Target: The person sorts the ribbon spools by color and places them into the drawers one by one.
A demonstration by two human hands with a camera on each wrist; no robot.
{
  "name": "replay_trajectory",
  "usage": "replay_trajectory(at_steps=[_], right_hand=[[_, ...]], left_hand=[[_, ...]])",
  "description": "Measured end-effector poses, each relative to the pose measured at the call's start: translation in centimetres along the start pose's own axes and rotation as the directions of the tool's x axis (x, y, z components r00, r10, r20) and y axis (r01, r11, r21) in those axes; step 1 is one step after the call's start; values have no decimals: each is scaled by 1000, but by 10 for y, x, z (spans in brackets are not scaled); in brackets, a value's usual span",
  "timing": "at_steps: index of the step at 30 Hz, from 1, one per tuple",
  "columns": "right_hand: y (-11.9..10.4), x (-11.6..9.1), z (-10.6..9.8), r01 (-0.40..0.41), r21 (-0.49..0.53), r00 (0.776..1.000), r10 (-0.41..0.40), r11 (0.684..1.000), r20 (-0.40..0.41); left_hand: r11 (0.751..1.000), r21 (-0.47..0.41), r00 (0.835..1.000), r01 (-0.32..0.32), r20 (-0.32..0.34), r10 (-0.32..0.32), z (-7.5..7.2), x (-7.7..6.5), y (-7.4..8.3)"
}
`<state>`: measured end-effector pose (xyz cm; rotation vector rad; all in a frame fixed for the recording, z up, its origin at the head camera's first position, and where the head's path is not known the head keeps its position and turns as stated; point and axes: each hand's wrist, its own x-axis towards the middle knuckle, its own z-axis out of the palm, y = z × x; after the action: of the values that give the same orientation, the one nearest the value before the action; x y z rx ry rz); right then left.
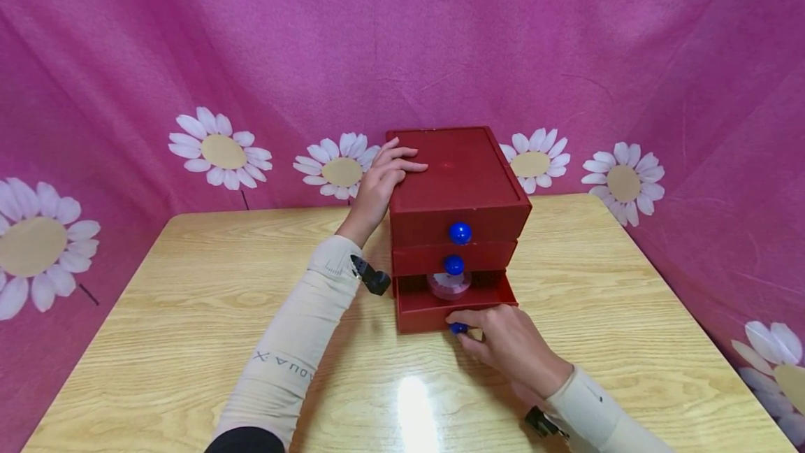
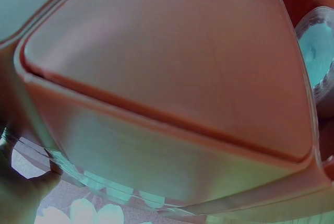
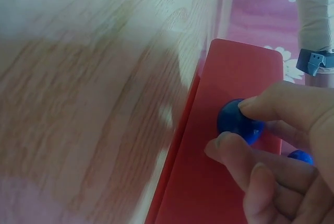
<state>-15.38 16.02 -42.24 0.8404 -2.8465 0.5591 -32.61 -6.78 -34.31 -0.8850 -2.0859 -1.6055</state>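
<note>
A red three-drawer cabinet (image 1: 453,173) stands on the wooden table. Its bottom drawer (image 1: 418,321) is pulled partway out, while the upper two look closed. Thumb and fingers of my right hand (image 1: 509,341) pinch the blue knob (image 3: 235,117) on that bottom drawer. My left hand (image 1: 381,184) rests on the cabinet's top left edge, fingers extended over the top. In the left wrist view only part of the left hand (image 2: 26,192) shows, at the lower left corner. Inside the open drawer sits a round, clear container (image 1: 449,285), also visible at the right of the left wrist view.
Two more blue knobs, an upper one (image 1: 460,233) and a middle one (image 1: 453,265), stick out from the cabinet front. A pink cloth (image 1: 377,40) printed with white daisies hangs behind and beside the table (image 1: 220,285).
</note>
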Motion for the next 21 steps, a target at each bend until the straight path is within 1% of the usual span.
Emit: replay_trajectory(at_steps=[9,15,21], right_hand=[[2,5,2,4,-4,1000,-4,1000,-15],[4,9,4,1,-5,1000,-1,1000,-23],[6,12,4,14,-14,1000,-15,1000,-24]], left_hand=[[1000,14,1000,14,3,-14,-1,0,2],[1000,16,1000,19,1,-19,-1,0,1],[1000,8,1000,29,9,-29,-2,0,1]])
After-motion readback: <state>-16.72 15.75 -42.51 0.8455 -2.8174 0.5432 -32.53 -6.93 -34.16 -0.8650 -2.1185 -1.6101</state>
